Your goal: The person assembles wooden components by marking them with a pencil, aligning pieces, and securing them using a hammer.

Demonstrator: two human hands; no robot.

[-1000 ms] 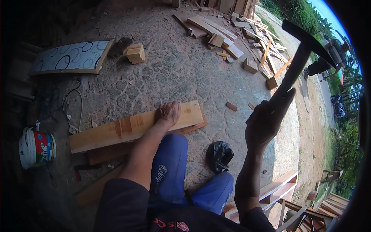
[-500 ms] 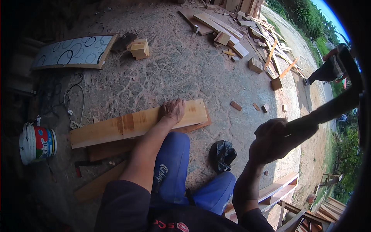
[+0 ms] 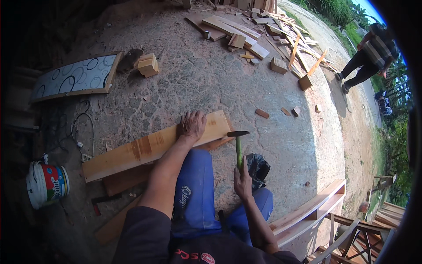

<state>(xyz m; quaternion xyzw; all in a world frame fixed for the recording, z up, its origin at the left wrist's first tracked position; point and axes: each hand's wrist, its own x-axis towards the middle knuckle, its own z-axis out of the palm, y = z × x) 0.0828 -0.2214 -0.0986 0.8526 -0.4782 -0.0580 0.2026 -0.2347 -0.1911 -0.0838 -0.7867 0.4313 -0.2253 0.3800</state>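
A long pale wooden board (image 3: 166, 144) with brown stains lies slanted in front of my knees, over a darker board (image 3: 127, 178). My left hand (image 3: 192, 126) is on it near its right end, fingers bent over the far edge. My right hand (image 3: 242, 179) grips a hammer (image 3: 239, 152) by its green handle. The dark hammer head is at the board's right end; whether it touches the wood I cannot tell.
A black plastic bag (image 3: 258, 169) sits by my right knee. At left stand a paint bucket (image 3: 53, 184) and a circle-patterned panel (image 3: 74, 77). Offcuts (image 3: 279, 66) are scattered at the far right, where a person (image 3: 371, 53) stands. A wooden frame (image 3: 307, 211) lies near right.
My right hand has swung the hammer down from high on the right to the board's right end. My left hand stays on the board. The person at far right shows more fully.
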